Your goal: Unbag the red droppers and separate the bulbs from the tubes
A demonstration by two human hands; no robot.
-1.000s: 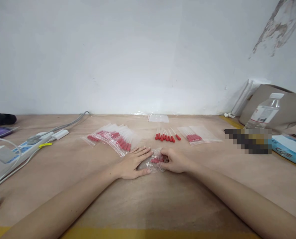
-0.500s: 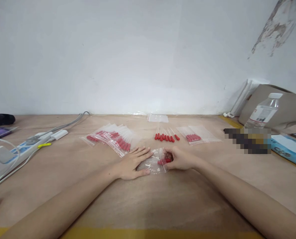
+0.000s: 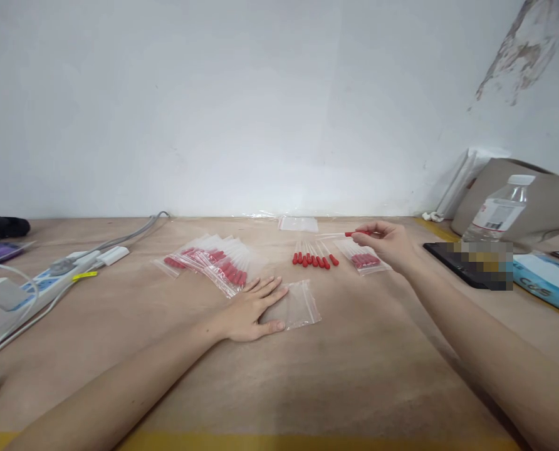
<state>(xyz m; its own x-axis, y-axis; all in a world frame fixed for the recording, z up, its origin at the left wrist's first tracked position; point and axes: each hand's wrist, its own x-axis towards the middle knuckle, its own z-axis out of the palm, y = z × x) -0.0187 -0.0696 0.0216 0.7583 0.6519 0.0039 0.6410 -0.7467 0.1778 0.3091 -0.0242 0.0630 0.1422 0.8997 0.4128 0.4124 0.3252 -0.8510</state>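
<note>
My left hand [image 3: 249, 314] lies flat in front of the row of red-topped droppers [image 3: 311, 259], fingers spread wide. It presses on a clear zip bag [image 3: 302, 305], I think so the thin bag can't slide. My right hand [image 3: 386, 239] is to the right of the row, finger and thumb pinched on the red top of one dropper [image 3: 350, 234]. I guess that fat end is easiest to hold; its thin tube points left, toward the row. The row's red tops face me, maybe so they are easy to grab. Overlapping bags of droppers [image 3: 223, 265] lie left of the row, and another bag of droppers [image 3: 365, 259] lies right of it
</note>
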